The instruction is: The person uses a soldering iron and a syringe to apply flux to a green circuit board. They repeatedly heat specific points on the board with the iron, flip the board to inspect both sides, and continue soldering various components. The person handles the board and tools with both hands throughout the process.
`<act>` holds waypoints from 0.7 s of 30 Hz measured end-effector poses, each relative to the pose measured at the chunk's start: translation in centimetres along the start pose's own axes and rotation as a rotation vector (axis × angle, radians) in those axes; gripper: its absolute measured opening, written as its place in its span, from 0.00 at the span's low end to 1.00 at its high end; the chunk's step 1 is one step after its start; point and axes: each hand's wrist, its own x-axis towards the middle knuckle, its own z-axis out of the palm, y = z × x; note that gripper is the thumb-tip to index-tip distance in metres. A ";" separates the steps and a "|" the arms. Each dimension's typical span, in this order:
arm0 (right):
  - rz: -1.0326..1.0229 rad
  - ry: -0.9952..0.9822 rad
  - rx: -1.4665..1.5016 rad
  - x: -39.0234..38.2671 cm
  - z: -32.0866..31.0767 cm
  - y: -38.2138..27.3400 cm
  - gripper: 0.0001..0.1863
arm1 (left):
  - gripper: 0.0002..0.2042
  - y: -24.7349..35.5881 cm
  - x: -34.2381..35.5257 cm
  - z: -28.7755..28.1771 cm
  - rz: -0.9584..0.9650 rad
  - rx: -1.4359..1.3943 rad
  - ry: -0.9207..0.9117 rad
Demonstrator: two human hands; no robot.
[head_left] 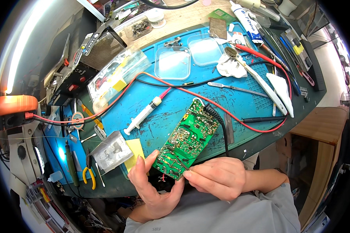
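A green circuit board (188, 141) with many solder joints and small parts is tilted at the mat's near edge. A black cable (216, 112) leaves its far end. My left hand (153, 190) grips the board's near end, thumb at the lower edge and fingers at the left side. My right hand (219, 178) is closed in a pinch at the board's near right corner. From its fingertips a thin dark pointed tool (181, 163) reaches over the solder side; its kind is mostly hidden by the fingers.
Left of the board, a syringe (143, 115) lies near a metallic tray (112, 150) and yellow-handled pliers (89, 175). Red and black leads (206, 100) cross the blue mat (124, 108). Clear plastic lids (173, 63), a white brush (256, 75) and a screwdriver (260, 119) lie beyond.
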 end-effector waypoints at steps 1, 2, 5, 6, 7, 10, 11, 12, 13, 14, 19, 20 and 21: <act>-0.006 0.000 0.002 0.0 0.0 0.0 0.15 | 0.48 0.0 0.0 0.0 0.001 0.001 0.000; 0.000 0.005 0.007 0.0 0.0 0.0 0.15 | 0.48 0.0 -0.1 0.0 0.001 0.003 0.001; 0.011 0.009 0.009 0.2 0.0 0.0 0.15 | 0.48 -0.1 0.0 0.0 0.003 0.009 -0.005; 0.011 0.006 0.006 0.2 0.1 0.0 0.14 | 0.48 -0.1 0.0 -0.1 0.005 0.010 -0.009; 0.010 0.002 0.003 0.2 0.1 -0.1 0.14 | 0.48 0.0 0.1 -0.1 0.006 0.010 -0.013; -0.005 0.014 0.027 0.1 0.0 0.0 0.14 | 0.48 -0.1 0.0 -0.1 0.007 0.009 -0.015; 0.007 0.011 0.032 0.2 0.0 0.0 0.14 | 0.48 -0.1 0.0 -0.1 0.006 0.008 -0.014; 0.019 0.006 0.036 0.2 -0.1 0.0 0.13 | 0.48 -0.1 0.0 -0.1 0.006 0.005 -0.012; 0.031 0.002 0.041 0.2 -0.1 0.0 0.13 | 0.48 -0.1 0.0 -0.1 0.006 0.002 -0.010; 0.017 -0.002 0.039 0.2 0.0 0.0 0.14 | 0.48 -0.1 0.0 -0.1 0.006 -0.002 -0.008; 0.003 0.030 0.074 0.0 0.0 0.2 0.14 | 0.48 0.0 -0.1 -0.1 -0.002 0.001 -0.013; 0.009 0.024 0.063 0.0 0.0 0.2 0.14 | 0.48 0.0 -0.1 -0.1 -0.002 0.006 -0.011; 0.015 0.020 0.051 0.1 0.0 0.1 0.14 | 0.48 0.0 -0.1 -0.1 -0.002 0.007 -0.011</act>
